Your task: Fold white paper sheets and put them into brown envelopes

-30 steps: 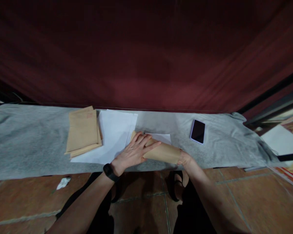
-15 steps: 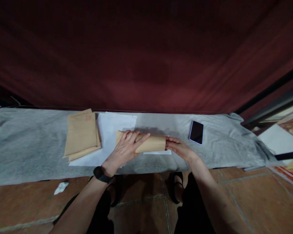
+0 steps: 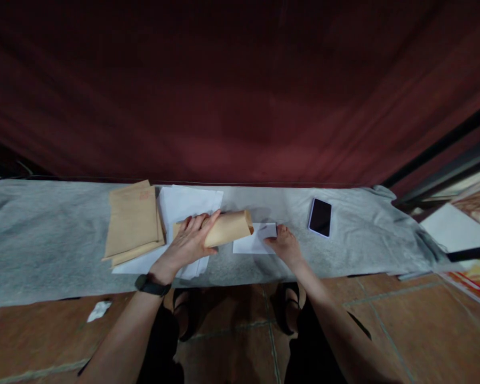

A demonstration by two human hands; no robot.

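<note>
A brown paper envelope is in the grip of my left hand, which lies over its left part with the thumb along the near side. Its right end gapes and points toward my right hand. The fingers of that hand pinch the right edge of a folded white paper, which lies on the grey cloth. Under and behind my left hand are white sheets. Further left is a stack of brown envelopes, the top one with a small reddish print.
A phone with a dark screen lies right of my right hand. Grey cloth covers the narrow surface, with a dark red curtain behind it. Crumpled white paper is on the tiled floor. A white board stands at far right.
My left hand has moved left with the envelope, whose right end has lifted and opened. My right hand has come away from the envelope's end and now holds the folded white paper.
</note>
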